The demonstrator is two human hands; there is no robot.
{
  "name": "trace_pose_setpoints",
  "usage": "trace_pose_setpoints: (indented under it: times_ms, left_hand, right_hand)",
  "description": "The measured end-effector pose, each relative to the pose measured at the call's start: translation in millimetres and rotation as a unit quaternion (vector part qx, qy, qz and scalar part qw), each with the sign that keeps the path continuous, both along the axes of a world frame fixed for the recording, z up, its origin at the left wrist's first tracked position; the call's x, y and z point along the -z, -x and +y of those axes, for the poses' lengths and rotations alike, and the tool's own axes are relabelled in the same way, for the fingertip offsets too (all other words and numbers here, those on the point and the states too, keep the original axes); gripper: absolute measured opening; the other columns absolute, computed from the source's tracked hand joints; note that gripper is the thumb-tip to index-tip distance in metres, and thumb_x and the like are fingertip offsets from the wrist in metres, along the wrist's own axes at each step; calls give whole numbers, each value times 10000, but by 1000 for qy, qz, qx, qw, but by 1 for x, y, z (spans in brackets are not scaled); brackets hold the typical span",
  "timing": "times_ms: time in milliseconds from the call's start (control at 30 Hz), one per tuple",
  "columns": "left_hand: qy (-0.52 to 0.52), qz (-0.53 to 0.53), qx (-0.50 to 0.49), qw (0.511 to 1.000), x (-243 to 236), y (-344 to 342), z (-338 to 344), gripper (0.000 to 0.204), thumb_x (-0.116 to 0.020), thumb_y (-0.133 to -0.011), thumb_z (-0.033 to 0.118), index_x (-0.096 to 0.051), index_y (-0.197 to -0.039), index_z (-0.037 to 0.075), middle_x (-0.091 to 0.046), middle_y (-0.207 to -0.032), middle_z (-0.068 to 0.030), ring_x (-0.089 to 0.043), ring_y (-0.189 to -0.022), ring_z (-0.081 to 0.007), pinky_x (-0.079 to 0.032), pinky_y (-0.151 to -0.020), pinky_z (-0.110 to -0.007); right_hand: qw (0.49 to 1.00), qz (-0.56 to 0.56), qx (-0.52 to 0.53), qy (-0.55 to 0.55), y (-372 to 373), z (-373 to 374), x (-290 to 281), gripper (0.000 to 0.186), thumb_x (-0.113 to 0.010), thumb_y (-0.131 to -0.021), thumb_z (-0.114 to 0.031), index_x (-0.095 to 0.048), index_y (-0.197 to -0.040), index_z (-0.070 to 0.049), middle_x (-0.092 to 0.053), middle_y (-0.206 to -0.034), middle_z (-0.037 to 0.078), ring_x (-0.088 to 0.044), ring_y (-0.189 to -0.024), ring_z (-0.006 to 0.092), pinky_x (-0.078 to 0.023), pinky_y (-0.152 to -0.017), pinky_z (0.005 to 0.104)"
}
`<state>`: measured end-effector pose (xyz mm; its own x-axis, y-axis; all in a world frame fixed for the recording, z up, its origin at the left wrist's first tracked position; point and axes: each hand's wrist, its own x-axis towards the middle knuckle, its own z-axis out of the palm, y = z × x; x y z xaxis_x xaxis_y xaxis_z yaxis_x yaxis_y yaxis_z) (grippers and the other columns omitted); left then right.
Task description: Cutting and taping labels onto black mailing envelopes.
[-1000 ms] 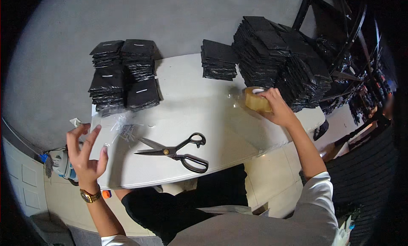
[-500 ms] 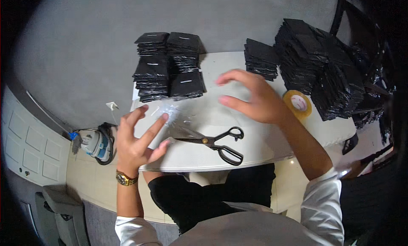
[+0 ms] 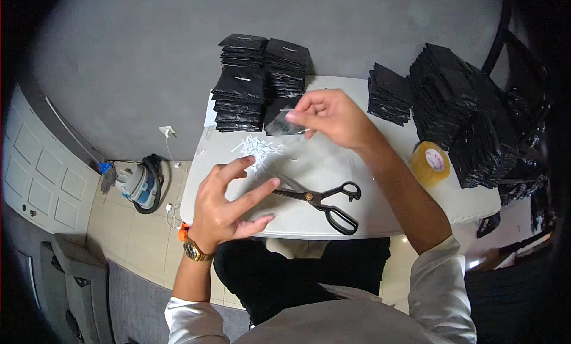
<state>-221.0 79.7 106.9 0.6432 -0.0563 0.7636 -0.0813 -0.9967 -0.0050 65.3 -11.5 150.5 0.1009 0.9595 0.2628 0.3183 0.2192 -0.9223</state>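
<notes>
Head view: a small clear plastic pouch (image 3: pixel 284 125) is now pinched in the right hand (image 3: pixel 333 115), lifted above the desk (image 3: pixel 380 183); half a second ago both hands were down. Left hand (image 3: pixel 229 204) hovers empty, fingers spread, beside the scissors (image 3: pixel 321 202).

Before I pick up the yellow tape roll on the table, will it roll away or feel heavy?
The tape roll lies flat on the white table, so it probably stays put. Tipped onto its edge, the round shape could roll. It looks thick and full, so likely rather heavy for its size, yet stiff.
</notes>
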Motion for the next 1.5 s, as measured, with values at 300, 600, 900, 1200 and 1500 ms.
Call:
trace_pose_setpoints:
  times_ms: [300, 600, 900, 1200, 1500]
  left_hand:
    - [580, -108, 244, 770, -6, -24, -8, 973, -244, -1042, 750, -440, -1573, -41, -647, -1348, -242, -598, -1287, -291, -445, -1087, -440]
    - [616, -47, 235, 751, -1, -31, -16, 923, -154, -1077, 676, -650, -1394, -35, -611, -1470, -191, -543, -1365, -302, -425, -1111, -463]
    - [616, -48, 223, 754, 9, -37, -21, 810, -243, -1096, 608, -679, -1347, -27, -588, -1466, -175, -536, -1374, -282, -443, -1106, -462]
    - [603, -61, 126, 785, 19, -30, -7, 574, -444, -1106, 438, -684, -1340, -28, -639, -1417, -168, -564, -1355, -256, -491, -1092, -456]
    - [682, -57, 196, 702, 22, -29, -14, 677, -362, -1110, 523, -656, -1422, 0, -653, -1468, -147, -581, -1289, -247, -439, -1082, -419]
  right_hand:
    - [992, -122, 28, -27, 17, -27, -22, 95, -805, -947, -74, -740, -981, -14, -646, -802, -18, -566, -701, 54, -479, -647, 225]
    - [955, -243, 39, -163, 31, -24, -21, 163, -881, -851, -94, -755, -921, -18, -624, -800, 0, -500, -692, 64, -414, -613, 245]
    - [912, -351, 95, -191, 30, -25, -14, 324, -893, -808, -332, -759, -987, -98, -600, -767, 37, -618, -711, 226, -493, -652, 369]
    - [894, -346, 235, -163, 38, -113, 21, 423, -914, -785, -215, -701, -1120, -68, -671, -1005, 111, -688, -968, 307, -560, -827, 419]
    - [889, -397, 225, 35, 35, -161, 126, 544, -875, -822, -197, -649, -1276, 1, -584, -1308, 209, -615, -1224, 372, -525, -1029, 442]
